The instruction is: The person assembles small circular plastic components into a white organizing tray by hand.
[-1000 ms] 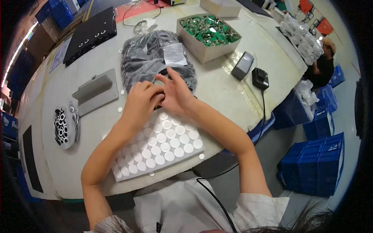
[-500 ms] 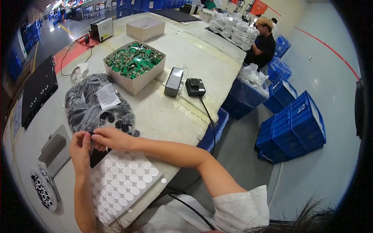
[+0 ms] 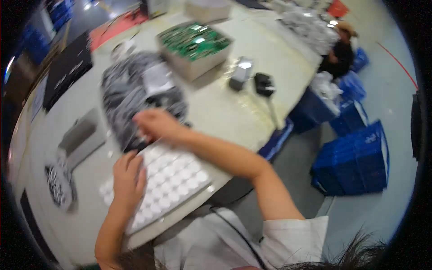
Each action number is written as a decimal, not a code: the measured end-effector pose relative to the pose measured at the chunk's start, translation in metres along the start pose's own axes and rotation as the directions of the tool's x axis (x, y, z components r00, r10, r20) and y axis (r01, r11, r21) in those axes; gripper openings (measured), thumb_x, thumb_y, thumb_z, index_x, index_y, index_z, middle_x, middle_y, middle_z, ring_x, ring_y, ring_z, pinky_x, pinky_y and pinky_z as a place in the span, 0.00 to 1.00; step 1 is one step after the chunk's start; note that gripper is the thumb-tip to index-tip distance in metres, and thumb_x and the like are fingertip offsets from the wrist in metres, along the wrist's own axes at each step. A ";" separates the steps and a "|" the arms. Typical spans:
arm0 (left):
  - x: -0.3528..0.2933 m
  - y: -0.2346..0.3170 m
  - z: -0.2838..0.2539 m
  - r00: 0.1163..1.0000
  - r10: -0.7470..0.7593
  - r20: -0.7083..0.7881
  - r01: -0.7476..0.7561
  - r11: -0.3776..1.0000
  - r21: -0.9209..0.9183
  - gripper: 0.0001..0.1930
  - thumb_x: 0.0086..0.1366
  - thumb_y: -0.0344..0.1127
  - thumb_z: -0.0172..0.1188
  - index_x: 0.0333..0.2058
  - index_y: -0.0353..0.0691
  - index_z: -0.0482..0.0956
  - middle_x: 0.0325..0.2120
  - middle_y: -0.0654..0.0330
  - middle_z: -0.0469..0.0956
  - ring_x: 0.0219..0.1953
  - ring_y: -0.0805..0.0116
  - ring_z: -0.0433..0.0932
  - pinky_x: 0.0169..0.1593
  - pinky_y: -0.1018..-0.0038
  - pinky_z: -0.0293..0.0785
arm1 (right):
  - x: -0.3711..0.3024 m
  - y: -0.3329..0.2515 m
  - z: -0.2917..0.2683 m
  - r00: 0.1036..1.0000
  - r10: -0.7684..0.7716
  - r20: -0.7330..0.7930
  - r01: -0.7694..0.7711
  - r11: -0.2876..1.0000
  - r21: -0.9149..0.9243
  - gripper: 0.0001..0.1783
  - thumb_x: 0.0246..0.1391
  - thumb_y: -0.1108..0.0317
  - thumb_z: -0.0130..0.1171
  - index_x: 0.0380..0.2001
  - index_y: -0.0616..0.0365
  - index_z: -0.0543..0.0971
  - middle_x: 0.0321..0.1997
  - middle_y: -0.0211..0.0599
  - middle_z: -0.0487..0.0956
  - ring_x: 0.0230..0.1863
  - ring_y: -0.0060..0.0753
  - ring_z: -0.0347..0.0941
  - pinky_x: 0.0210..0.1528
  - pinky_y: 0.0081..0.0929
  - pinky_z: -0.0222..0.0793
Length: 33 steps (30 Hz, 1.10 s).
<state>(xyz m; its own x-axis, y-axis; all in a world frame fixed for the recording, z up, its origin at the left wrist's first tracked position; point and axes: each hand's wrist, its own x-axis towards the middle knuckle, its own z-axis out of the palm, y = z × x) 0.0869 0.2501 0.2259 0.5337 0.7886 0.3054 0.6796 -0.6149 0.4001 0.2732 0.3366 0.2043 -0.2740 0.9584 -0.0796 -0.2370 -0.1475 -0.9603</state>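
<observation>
Motion blur on both hands, so fine finger detail is weak.

Left hand (image 3: 129, 175): at the left side of the white slab (image 3: 173, 203), fingers bent and pointing far. Can't tell if anything is pinched in it.

Right hand (image 3: 157, 125): over the near part of the clear bag of dark parts (image 3: 128, 85), fingers curled. Can't tell if it grips a part or is just bunched. The 2 hands are apart, right farther out than left.

Slab sits at the near edge of the table (image 3: 216, 112), white discs (image 3: 180, 171) in rows on top. Bag lies just far of it, 1 pale label (image 3: 158, 80) on it.

Left of bag and slab: grey bracket (image 3: 83, 137), then a clear bag of black-and-white pieces (image 3: 58, 184) nearer. Right and far of the dark-parts bag: open box (image 3: 198, 69) heaped with green boards (image 3: 193, 40). Right of that: grey device (image 3: 241, 74) and black adapter (image 3: 264, 84), near each other, apart.
</observation>
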 end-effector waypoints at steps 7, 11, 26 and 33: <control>0.006 -0.009 -0.011 0.990 -0.083 -0.115 0.071 0.992 -0.106 0.13 0.52 0.24 0.55 0.39 0.38 0.74 0.40 0.53 0.69 0.44 0.54 0.67 0.49 0.65 0.63 | 0.009 -0.019 -0.011 0.990 0.099 0.101 -0.119 0.969 0.216 0.15 0.59 0.57 0.46 0.25 0.56 0.68 0.20 0.29 0.71 0.16 0.20 0.65 0.16 0.17 0.59; 0.007 0.016 -0.012 0.999 0.025 0.047 -0.010 0.956 -0.293 0.10 0.53 0.24 0.55 0.36 0.37 0.75 0.35 0.55 0.70 0.39 0.59 0.69 0.41 0.71 0.68 | 0.010 -0.013 -0.012 0.983 0.111 0.145 -0.146 0.957 0.253 0.15 0.59 0.57 0.45 0.25 0.56 0.68 0.20 0.29 0.71 0.18 0.19 0.66 0.17 0.17 0.59; 0.056 0.057 0.040 0.875 0.369 0.313 -0.239 0.892 -0.384 0.13 0.51 0.23 0.54 0.38 0.36 0.73 0.32 0.54 0.69 0.36 0.56 0.69 0.41 0.68 0.67 | 0.007 -0.006 -0.013 0.973 -0.010 0.233 -0.004 0.998 0.061 0.19 0.60 0.52 0.44 0.25 0.56 0.70 0.22 0.27 0.73 0.20 0.15 0.67 0.21 0.14 0.62; 0.046 0.056 0.048 0.923 0.354 0.155 -0.270 0.878 -0.396 0.07 0.54 0.27 0.54 0.33 0.36 0.71 0.31 0.55 0.69 0.36 0.57 0.69 0.39 0.68 0.68 | 0.004 -0.009 -0.008 0.978 -0.019 0.210 0.025 0.999 -0.028 0.19 0.59 0.54 0.45 0.23 0.57 0.71 0.21 0.26 0.72 0.20 0.15 0.66 0.22 0.15 0.62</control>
<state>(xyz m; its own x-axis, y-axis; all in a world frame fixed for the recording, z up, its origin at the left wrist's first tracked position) 0.1735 0.2521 0.2213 0.8104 0.5092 0.2897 0.2532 -0.7503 0.6107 0.2818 0.3437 0.2107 -0.4591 0.8884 -0.0035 -0.2178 -0.1164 -0.9690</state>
